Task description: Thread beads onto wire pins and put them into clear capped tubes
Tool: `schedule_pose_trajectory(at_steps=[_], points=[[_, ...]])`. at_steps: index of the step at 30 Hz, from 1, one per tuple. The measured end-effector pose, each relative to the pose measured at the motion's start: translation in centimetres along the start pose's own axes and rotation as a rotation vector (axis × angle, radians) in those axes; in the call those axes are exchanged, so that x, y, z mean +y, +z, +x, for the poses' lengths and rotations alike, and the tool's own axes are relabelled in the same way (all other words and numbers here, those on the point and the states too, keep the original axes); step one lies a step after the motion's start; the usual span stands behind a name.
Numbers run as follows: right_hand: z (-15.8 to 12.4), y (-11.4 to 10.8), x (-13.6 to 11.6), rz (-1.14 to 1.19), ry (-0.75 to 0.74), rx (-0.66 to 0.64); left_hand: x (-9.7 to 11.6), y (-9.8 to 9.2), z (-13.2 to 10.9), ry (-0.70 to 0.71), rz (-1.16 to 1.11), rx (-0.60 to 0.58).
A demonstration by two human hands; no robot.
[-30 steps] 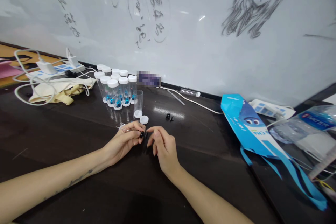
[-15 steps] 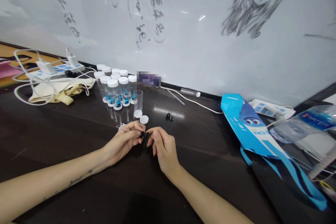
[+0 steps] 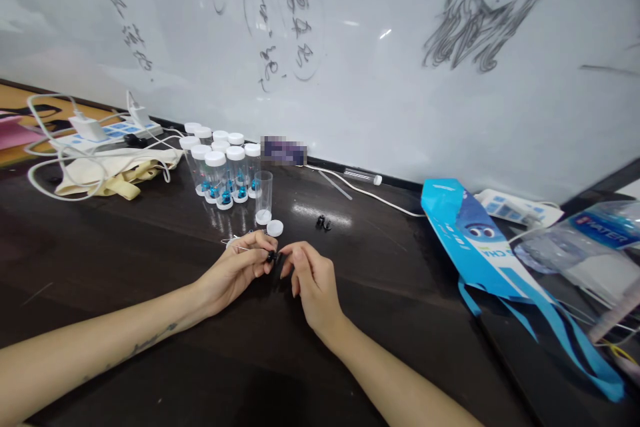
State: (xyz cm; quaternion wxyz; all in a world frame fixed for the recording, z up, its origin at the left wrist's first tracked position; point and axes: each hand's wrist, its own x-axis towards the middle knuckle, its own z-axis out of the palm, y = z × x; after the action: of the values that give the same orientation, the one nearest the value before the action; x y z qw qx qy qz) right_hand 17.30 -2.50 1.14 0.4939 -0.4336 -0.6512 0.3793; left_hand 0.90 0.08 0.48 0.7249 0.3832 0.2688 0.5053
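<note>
A small black part [image 3: 271, 257] is pinched between the thumb and fingers of my left hand [image 3: 239, 270]. My right hand [image 3: 313, 283] is just right of it, its index fingertip at the part's edge and its other fingers loosely curled and apart; nothing shows in its grasp. Behind the hands, a clear tube [image 3: 263, 197] without a lid stands upright, with a white cap [image 3: 275, 227] in front of it. Thin white strands lie by my left fingers. Further back on the right are small black pieces [image 3: 323, 222].
Several capped clear tubes [image 3: 215, 177] with blue items stand at back left. A cloth bag [image 3: 110, 170] and power strip [image 3: 113, 131] lie left of them. A capped tube [image 3: 363, 177] lies by the whiteboard. At right are a blue bag [image 3: 467, 233] and a plastic bottle [image 3: 600, 230].
</note>
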Motion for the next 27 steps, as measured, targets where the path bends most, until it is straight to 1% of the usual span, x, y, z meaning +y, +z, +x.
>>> schedule_pose_trajectory(at_steps=[27], points=[[0.04,-0.09,0.15,-0.019,0.000,0.010,-0.19,-0.28,0.22,0.010,0.013,-0.032]])
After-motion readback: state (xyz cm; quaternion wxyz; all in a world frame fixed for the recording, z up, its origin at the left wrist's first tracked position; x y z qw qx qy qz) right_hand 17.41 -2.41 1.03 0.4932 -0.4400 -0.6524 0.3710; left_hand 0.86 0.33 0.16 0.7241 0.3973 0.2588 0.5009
